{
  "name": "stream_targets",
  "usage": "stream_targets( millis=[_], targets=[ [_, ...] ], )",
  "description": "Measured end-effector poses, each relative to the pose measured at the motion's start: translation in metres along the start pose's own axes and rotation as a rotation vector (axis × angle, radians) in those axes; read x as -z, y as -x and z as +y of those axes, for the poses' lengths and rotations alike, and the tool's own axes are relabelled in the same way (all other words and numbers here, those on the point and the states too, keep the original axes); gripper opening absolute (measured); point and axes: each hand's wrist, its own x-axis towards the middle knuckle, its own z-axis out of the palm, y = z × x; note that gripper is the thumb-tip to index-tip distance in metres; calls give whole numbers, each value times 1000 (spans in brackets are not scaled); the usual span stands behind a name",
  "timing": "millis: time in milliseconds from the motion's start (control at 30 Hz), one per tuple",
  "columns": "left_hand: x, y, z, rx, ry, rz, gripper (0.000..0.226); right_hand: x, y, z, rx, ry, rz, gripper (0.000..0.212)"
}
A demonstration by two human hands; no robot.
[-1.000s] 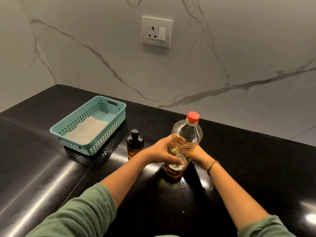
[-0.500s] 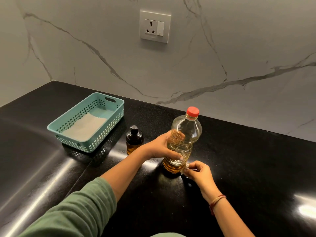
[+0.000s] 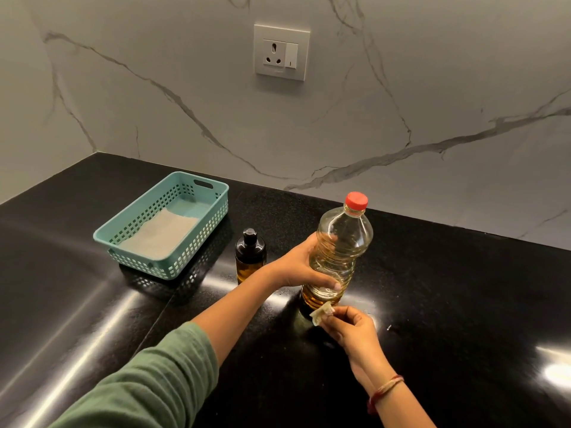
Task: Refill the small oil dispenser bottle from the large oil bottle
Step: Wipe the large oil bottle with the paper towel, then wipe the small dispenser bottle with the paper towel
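On the black countertop point(image 3: 448, 288), near the middle of the view, the large oil bottle point(image 3: 343, 242) stands upright with its red cap point(image 3: 356, 201) screwed on. The left hand point(image 3: 296, 267) wraps around the bottle's ribbed waist, fingers behind and thumb across the front low down. At about 6 o'clock from the bottle's base, the right hand point(image 3: 349, 330) pinches a small pale scrap point(image 3: 321, 313) between thumb and fingertips (a torn bit of label or seal, I would guess, though it is too small to tell).

The small oil dispenser bottle point(image 3: 250, 257) stands at 9 o'clock from the large bottle, just beside the left wrist, with its black pump top in place. As I judge it, the refill has hardly begun: both containers are closed and no oil is moving. Left to do are opening both bottles, pouring, and closing them again.

The large bottle holds yellow oil in its lower part, with its upper half clear. The dispenser's dark glass looks lighter amber low down, so it may hold a little oil. At 10 o'clock sits a teal slotted basket point(image 3: 197, 239) with a flat white liner point(image 3: 160, 234) on its floor.
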Motion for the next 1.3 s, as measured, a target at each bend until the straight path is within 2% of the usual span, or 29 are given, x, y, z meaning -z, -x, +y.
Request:
stream_targets(
  millis=[233, 300, 367, 433, 467, 500, 600, 633, 700, 767, 967, 1067, 1300],
  targets=[
    [2, 34, -3, 27, -90, 95, 117, 0, 25, 2, -10, -65, -38, 11],
    [0, 60, 0, -28, -161, 179, 102, -2, 29, 5, -36, -97, -42, 15],
    [2, 89, 8, -188, -183, 275, 76, -8, 33, 2, -36, -161, -97, 19],
    [11, 113, 12, -290, -163, 419, 61, -15, 37, 1, -20, -166, -125, 62],
    [18, 119, 10, -316, -149, 512, 58, -19, 40, 0, -10, -166, -125, 72],
    [27, 123, 6, -319, -137, 610, 58, -26, 42, -1, 5, -156, -133, 69],
    [52, 117, -18, -204, -112, 816, 63, -59, 49, -10, 50, -133, -162, 15],
    [58, 111, -28, -143, -117, 833, 67, -70, 48, -14, 75, -102, -160, 15],
    [67, 100, -48, -43, -123, 810, 78, -95, 44, -25, 168, -54, -166, 19],
    [73, 90, -60, -29, -121, 758, 86, -118, 38, -40, 307, -7, -152, 21],
    [78, 71, -67, -130, -99, 646, 61, -148, 7, -76, 701, 328, 75, 17],
    [77, 67, -69, -133, -51, 617, 47, -158, -3, -86, 754, 477, 135, 10],
    [71, 59, -84, -186, 149, 639, 49, -170, -17, -85, 866, 900, 49, 9]
  ],
)
